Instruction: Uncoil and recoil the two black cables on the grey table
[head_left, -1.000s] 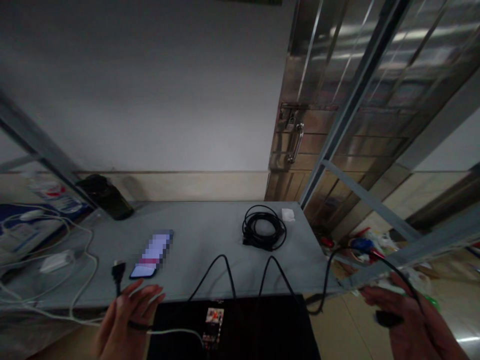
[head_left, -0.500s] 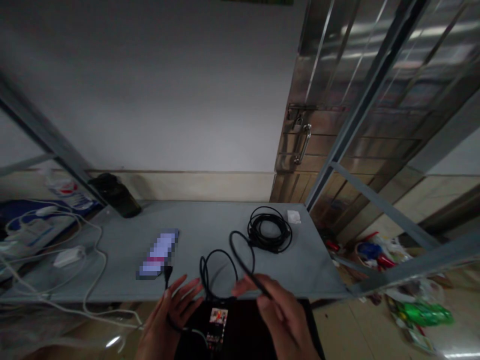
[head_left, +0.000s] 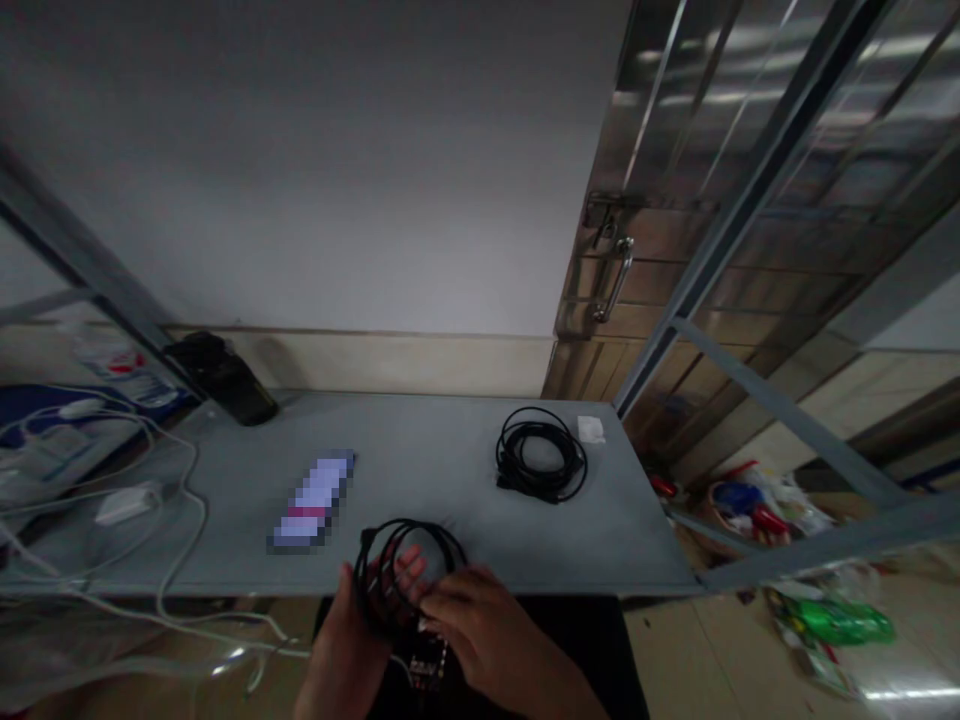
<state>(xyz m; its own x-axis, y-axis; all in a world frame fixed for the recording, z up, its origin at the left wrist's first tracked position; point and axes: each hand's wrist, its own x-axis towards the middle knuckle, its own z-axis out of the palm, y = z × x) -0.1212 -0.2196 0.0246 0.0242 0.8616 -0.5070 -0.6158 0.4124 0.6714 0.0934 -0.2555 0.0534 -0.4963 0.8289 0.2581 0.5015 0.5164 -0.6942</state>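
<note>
The left hand (head_left: 356, 635) holds a black cable (head_left: 412, 523) in a loose, half-open grip, its loops lying across the palm with the fingers spread inside and behind them. The right hand (head_left: 495, 630) is narrow, its fingers bent at the loops' right side; I cannot tell whether they pinch a strand. The cable thus sits between the two hands, touching both, bundled in a roughly round ring that shows no clear long axis. It lies ahead and right of the left palm and ahead and left of the right one. Beyond the right hand, a little to its right and nearer to it than to the left, a coiled black cable (head_left: 536, 482) lies flat on the grey shelf (head_left: 427, 440). Ahead and left of the left hand lies a smartphone (head_left: 313, 503), its long axis slanting away to the right.
</note>
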